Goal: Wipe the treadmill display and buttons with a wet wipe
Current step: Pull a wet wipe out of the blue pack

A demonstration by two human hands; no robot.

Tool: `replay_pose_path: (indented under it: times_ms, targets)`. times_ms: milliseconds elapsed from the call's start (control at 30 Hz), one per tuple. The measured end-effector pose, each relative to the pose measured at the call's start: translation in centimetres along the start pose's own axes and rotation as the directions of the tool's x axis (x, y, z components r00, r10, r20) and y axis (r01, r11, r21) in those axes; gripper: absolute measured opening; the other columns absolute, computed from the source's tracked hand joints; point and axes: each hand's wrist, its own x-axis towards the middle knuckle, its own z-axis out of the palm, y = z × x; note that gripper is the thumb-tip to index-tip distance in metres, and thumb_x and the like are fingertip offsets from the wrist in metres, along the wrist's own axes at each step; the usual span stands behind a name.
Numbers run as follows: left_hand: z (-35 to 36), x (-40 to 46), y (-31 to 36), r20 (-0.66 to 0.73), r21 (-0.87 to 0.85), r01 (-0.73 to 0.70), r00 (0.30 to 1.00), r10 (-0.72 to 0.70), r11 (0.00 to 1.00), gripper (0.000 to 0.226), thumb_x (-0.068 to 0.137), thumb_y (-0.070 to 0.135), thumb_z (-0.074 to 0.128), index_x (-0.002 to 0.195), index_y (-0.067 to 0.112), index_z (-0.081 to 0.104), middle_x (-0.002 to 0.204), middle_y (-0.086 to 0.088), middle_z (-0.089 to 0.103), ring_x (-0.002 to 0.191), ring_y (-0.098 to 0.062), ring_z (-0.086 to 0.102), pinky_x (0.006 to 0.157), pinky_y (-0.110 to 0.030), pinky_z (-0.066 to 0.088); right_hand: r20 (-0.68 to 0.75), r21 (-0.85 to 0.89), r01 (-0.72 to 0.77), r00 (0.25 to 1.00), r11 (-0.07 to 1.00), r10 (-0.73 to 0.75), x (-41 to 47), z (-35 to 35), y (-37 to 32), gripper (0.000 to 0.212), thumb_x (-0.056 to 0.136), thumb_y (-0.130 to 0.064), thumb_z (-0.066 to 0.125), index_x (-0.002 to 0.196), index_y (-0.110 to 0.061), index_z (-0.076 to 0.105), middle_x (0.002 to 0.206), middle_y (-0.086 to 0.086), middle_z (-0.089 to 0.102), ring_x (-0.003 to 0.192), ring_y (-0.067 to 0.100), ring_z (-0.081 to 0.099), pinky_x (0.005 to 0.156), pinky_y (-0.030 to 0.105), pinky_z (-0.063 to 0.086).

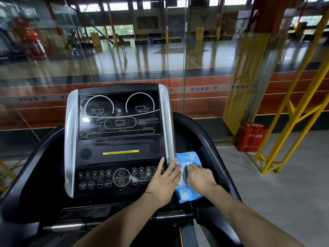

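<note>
1. The treadmill display (119, 114) reads "INCLINE", "SPEED km/h", "DISTANCE"; a yellow strip (120, 152) below says "ALWAYS STAY HEALTHY".
2. The buttons (110, 177) show "START", "MODE", "RESET", "PROGRAM".
3. The blue wet wipe pack (188, 158) lies just right of the console's silver edge.
4. The left hand (164, 181) rests on the console's right edge, fingers straight.
5. The right hand (201, 176) presses the pack, fingers curled at its opening; the grip is unclear.
6. A red box (252, 137) stands by the glass wall.

A glass wall (124, 59) stands beyond the machine, with a shiny sports court (160, 57) behind it where two people (122, 43) are seen far off. To the right, a red box (252, 137) sits on the grey floor (284, 175) by a yellow pillar (243, 82). A yellow steel frame (292, 107) rises just beside the box.
</note>
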Motion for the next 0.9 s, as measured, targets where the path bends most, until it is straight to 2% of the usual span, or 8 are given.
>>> replay_pose_path:
  times_ms: [300,400,533,700,833,900]
  targets:
    - [0.4,0.1,0.0,-0.008,-0.022,0.004,1.0,-0.004,1.0,0.072,0.103,0.029,0.04,0.163,0.006,0.008,0.174,-0.016,-0.001,0.153,-0.04,-0.031,0.117,-0.074,-0.013,-0.033,0.106,0.092,0.996,0.99,-0.089,-0.7,-0.4,1.0,0.019,0.1,-0.018,0.043,0.114,-0.013,0.055,0.116,0.001,0.061,0.107,0.022,0.063,0.088,0.034,0.048]
    - [0.4,0.2,0.0,-0.011,-0.019,0.006,1.0,-0.006,1.0,0.071,0.103,0.029,0.04,0.163,0.006,0.011,0.174,-0.016,0.001,0.154,-0.04,-0.03,0.117,-0.074,-0.012,-0.089,0.185,0.074,0.994,0.98,-0.058,-1.0,-0.1,1.2,0.017,0.105,-0.024,0.043,0.111,-0.018,0.058,0.113,-0.004,0.063,0.103,0.018,0.062,0.085,0.03,0.047]
    - [0.3,0.1,0.0,-0.008,-0.012,0.003,1.0,-0.003,1.0,0.07,0.104,0.03,0.039,0.163,0.006,0.012,0.173,-0.016,0.001,0.154,-0.04,-0.029,0.117,-0.074,-0.012,-0.102,0.282,0.03,0.995,0.959,-0.001,-1.2,0.1,1.2,0.017,0.105,-0.032,0.049,0.117,-0.025,0.059,0.115,-0.012,0.061,0.106,0.013,0.062,0.085,0.033,0.051]
    - [0.2,0.1,-0.2,0.0,-0.003,-0.002,1.0,0.002,1.0,0.071,0.103,0.03,0.039,0.163,0.006,0.01,0.173,-0.017,0.0,0.154,-0.041,-0.029,0.117,-0.074,-0.011,-0.1,0.268,-0.019,0.994,0.963,0.048,-1.1,0.0,0.8,0.014,0.104,-0.024,0.048,0.101,-0.026,0.062,0.105,-0.012,0.061,0.1,0.012,0.06,0.082,0.028,0.049]
    - [0.0,0.1,-0.4,0.012,-0.004,-0.005,1.0,0.005,1.0,0.071,0.104,0.03,0.04,0.164,0.009,0.008,0.174,-0.015,-0.003,0.153,-0.04,-0.031,0.116,-0.075,-0.014,-0.091,0.276,-0.023,0.995,0.961,0.05,-1.3,0.0,0.5,0.015,0.099,-0.014,0.05,0.091,-0.026,0.053,0.096,-0.012,0.055,0.094,0.01,0.053,0.072,0.025,0.043]
    - [0.1,0.1,-0.4,0.021,-0.016,-0.012,1.0,0.012,1.0,0.07,0.104,0.031,0.042,0.164,0.013,0.011,0.174,-0.014,-0.005,0.153,-0.039,-0.032,0.115,-0.075,-0.015,-0.066,0.309,-0.002,0.998,0.951,0.024,-1.4,0.1,0.7,0.017,0.099,-0.012,0.049,0.089,-0.026,0.049,0.096,-0.012,0.051,0.096,0.011,0.051,0.075,0.027,0.047]
